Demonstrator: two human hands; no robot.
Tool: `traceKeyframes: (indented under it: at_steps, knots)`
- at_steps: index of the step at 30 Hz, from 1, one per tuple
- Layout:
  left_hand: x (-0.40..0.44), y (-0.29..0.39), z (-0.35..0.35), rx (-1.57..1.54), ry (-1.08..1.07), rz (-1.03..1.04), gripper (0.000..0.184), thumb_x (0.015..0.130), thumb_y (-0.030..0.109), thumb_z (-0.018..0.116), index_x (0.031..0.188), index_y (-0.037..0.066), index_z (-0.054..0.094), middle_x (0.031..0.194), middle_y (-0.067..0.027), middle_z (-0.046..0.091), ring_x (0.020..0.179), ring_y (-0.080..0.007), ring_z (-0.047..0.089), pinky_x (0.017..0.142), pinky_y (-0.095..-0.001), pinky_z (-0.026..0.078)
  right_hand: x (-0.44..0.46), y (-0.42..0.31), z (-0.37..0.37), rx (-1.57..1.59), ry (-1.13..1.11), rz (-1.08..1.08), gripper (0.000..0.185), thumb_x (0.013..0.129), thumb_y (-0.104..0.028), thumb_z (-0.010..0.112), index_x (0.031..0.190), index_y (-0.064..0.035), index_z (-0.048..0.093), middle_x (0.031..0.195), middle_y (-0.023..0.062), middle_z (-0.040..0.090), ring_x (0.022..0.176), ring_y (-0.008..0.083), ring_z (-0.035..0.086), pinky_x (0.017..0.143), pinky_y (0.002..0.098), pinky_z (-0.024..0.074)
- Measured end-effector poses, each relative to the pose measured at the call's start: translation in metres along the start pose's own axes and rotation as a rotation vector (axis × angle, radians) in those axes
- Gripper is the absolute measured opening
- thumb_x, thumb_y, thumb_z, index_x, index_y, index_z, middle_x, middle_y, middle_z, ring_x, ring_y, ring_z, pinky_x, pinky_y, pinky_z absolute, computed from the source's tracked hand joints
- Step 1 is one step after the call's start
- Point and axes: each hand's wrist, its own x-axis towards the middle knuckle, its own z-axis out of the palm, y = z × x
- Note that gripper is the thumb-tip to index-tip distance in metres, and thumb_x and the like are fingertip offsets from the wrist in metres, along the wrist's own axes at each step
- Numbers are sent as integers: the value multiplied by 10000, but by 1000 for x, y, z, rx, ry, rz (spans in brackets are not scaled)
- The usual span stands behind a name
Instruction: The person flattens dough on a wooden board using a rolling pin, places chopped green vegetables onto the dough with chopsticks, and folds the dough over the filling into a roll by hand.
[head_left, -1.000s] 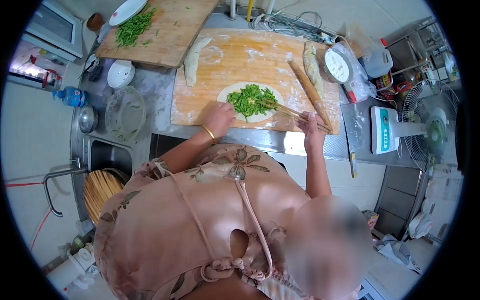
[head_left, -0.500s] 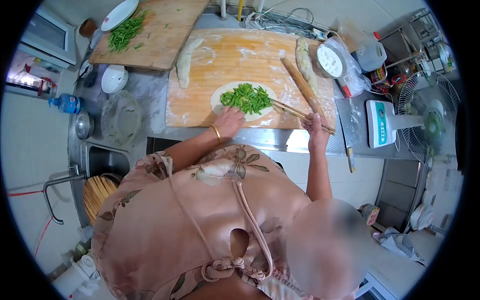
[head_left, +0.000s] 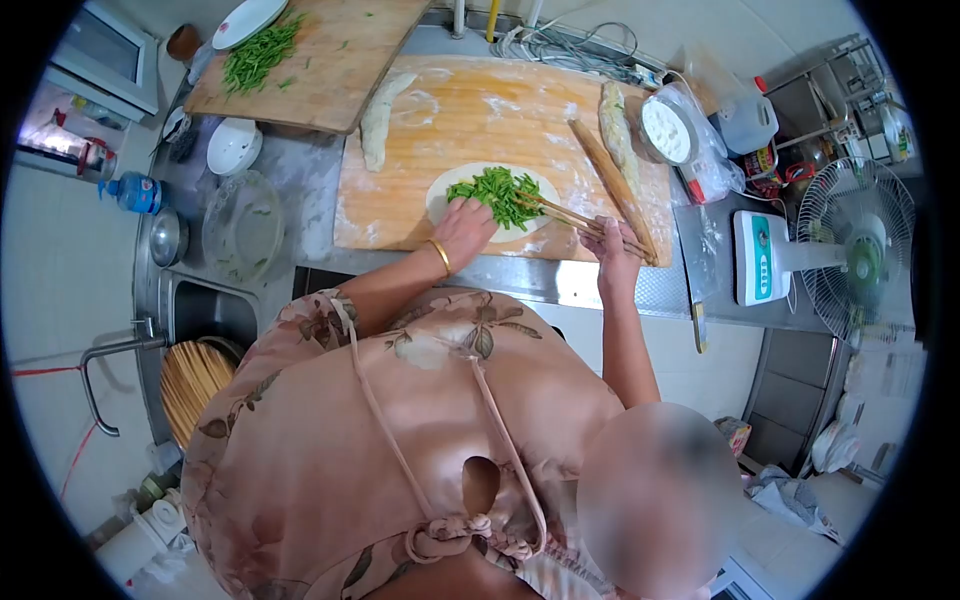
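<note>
Chopped green vegetables are heaped on a flat round of dough on the floured wooden board. My left hand lies at the dough's near left edge, its fingers against the greens and nothing visibly held. In my right hand is a pair of chopsticks, their tips in the right side of the heap. Just beyond that hand a wooden rolling pin lies slantwise on the board. A floury dough roll rests at the far left, and a green-flecked dough roll at the far right.
A second chopping board with more greens overlaps the back left. On the right are a bowl of flour, a knife, a scale and a fan. The sink is on the left.
My right hand has moved left, bringing the chopstick tips further into the greens. My left hand's fingers have shifted slightly up onto the greens. The camera view has also shifted slightly.
</note>
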Motion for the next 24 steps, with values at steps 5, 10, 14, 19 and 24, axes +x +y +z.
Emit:
traceKeyframes:
  at_steps: [5,10,14,19,24]
  knots:
    - [5,0,3,39,41,-147,74,739,116,556,752,100,627,792,-42,587,871,-234,543,808,-395,394,3,7,2,-24,-47,13,324,938,-247,555,1009,67,587,933,154,624,810,226,635,714,334,549]
    - [-7,-9,-2,-7,110,-388,77,754,113,576,785,114,647,846,-48,607,923,-249,554,817,-394,391,6,-11,14,-20,-54,-39,316,947,-245,546,1020,60,589,946,149,629,804,220,638,714,334,551]
    - [-32,-24,-22,-67,141,-626,66,759,139,621,806,108,655,882,-50,613,935,-266,559,794,-408,405,23,21,29,81,-36,1,316,953,-266,538,1024,39,583,936,129,626,814,207,640,710,320,543]
    - [-66,-43,-19,-75,94,-730,127,749,160,647,862,121,687,922,-44,623,929,-269,565,785,-414,406,15,24,23,105,-47,66,291,959,-254,528,1059,17,553,970,129,608,839,230,635,748,352,548]
    - [-70,-34,-14,-113,112,-736,139,737,159,662,869,127,695,921,-43,624,936,-266,565,794,-430,397,14,33,35,61,-108,104,288,961,-268,520,1040,8,550,961,117,602,842,209,624,739,350,549]
